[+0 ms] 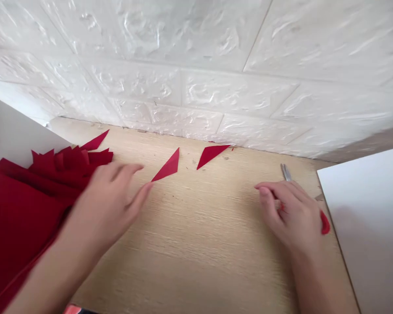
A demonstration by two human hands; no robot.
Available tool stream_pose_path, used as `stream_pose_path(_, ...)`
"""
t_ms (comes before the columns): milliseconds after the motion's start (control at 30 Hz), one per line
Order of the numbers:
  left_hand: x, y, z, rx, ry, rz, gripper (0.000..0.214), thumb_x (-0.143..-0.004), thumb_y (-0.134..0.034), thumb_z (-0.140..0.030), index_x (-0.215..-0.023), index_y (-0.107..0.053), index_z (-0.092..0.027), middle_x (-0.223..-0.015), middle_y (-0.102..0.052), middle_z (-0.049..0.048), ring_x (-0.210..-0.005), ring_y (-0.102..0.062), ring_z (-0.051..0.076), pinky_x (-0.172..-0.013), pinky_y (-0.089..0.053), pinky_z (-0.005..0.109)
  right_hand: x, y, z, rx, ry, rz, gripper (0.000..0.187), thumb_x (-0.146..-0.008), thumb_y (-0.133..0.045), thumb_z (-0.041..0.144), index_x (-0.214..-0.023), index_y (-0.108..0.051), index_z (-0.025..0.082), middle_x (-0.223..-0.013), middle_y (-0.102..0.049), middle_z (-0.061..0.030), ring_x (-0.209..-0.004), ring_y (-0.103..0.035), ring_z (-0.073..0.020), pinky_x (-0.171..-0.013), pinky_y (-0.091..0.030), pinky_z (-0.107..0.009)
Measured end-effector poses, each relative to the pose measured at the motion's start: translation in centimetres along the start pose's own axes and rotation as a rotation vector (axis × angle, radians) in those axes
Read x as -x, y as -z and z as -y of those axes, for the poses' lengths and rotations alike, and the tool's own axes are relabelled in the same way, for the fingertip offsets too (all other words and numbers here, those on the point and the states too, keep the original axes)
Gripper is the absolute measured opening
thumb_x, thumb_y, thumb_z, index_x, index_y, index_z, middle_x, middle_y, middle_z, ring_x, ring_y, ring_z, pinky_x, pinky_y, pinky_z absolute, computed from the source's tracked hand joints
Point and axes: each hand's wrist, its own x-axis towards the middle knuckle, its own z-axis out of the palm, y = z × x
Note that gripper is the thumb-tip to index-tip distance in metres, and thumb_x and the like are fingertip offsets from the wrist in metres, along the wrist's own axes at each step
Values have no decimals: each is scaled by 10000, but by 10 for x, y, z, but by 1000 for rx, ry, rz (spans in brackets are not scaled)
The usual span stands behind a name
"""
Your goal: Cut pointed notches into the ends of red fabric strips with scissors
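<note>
My left hand (113,196) lies flat and open on the wooden table (199,244), fingers stretched toward a red paper triangle (167,167) that its fingertip almost touches. A second red triangle (211,153) lies further back near the wall. My right hand (293,213) rests over a pair of scissors (285,172) with red handles; the metal blades stick out beyond the fingers, which curl loosely over the handles. A pile of red paper sheets and cut pieces (36,192) sits under and left of my left wrist.
A white embossed brick-pattern wall (216,65) runs along the table's back edge. A white board (370,226) lies at the right edge of the table, and another white sheet (16,135) stands at the far left behind the red pile.
</note>
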Motion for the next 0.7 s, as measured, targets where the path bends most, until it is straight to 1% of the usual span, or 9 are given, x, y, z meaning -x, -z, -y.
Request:
stream_pose_path(67, -28, -29, -26, -21, -35, 72, 643, -1059, -361, -533, -1528, -484, -110, -1518, -563, 225, -1500, -442, 396, -1225, -388, 626, -6, -9, 14, -51, -23, 4, 222, -1036, -524, 284, -996, -728, 207, -907, -784, -88, -857, -720, -250, -784, -574, -386)
stream_pose_path(133, -47, -57, -51, -38, -73, 178, 754, -1061, -296, -526, -1610, -326, -10, -1677, -361, 264, -1609, -255, 399, -1298, -250, 640, -17, -24, 26, -54, 14, 103, 381, -1053, -488, 379, -1262, -701, 142, -1201, -766, -171, -1138, -704, -308, -969, -578, -458)
stream_pose_path(200, -56, -76, -71, -21, -90, 203, 797, -1057, -276, -533, -1627, -259, 23, -1727, -223, 258, -1634, -158, 395, -1320, -132, 663, -33, -42, 34, -68, 26, 282, 575, -1051, -486, 457, -1502, -564, 108, -1563, -567, -203, -1480, -490, -354, -1203, -430, -531)
stream_pose_path(267, -61, -85, -84, 79, -135, 210, 766, -1057, -269, -492, -1623, -268, 23, -1728, -207, 246, -1637, -141, 387, -1319, -76, 679, -47, -57, 37, -87, -28, 421, 627, -1064, -454, 465, -1581, -483, 112, -1693, -409, -179, -1591, -332, -335, -1292, -301, -540)
stream_pose_path(400, -72, -89, -98, 293, -244, 205, 715, -1014, -303, -346, -1631, -232, 9, -1713, -266, 246, -1631, -180, 358, -1328, -88, 660, -51, -70, 37, -107, -123, 481, 589, -1088, -351, 346, -1560, -489, 23, -1657, -448, -209, -1593, -337, -326, -1324, -217, -547)
stream_pose_path(500, -77, -90, -101, 380, -267, 176, 790, -948, -340, -253, -1657, -99, -3, -1707, -291, 254, -1622, -240, 325, -1340, -95, 637, -38, -68, 39, -175, -107, 433, 570, -1045, -426, 308, -1553, -508, 62, -1616, -515, -187, -1560, -406, -299, -1314, -262, -542)
stream_pose_path(567, -78, -90, -99, 535, -318, 171, 852, -908, -365, -207, -1680, -33, -69, -1711, -319, 212, -1614, -281, 281, -1355, -132, 583, -34, -67, 45, -190, -112, 393, 631, -959, -545, 271, -1556, -498, 72, -1597, -541, -186, -1536, -441, -314, -1305, -277, -553)
stream_pose_path(633, -77, -88, -94, 728, -327, 176, 870, -901, -379, -192, -1696, -27, -140, -1729, -308, 163, -1616, -280, 267, -1355, -189, 541, -37, -70, 52, -186, -135, 354, 680, -882, -602, 203, -1542, -505, 72, -1545, -594, -201, -1481, -503, -330, -1285, -308, -551)
stream_pose_path(700, -77, -87, -90, 863, -280, 187, 852, -913, -395, -206, -1701, -69, -175, -1741, -287, 142, -1617, -280, 287, -1338, -246, 540, -45, -76, 59, -173, -188, 313, 587, -876, -598, 161, -1460, -588, 96, -1396, -704, -201, -1335, -617, -329, -1199, -421, -517)
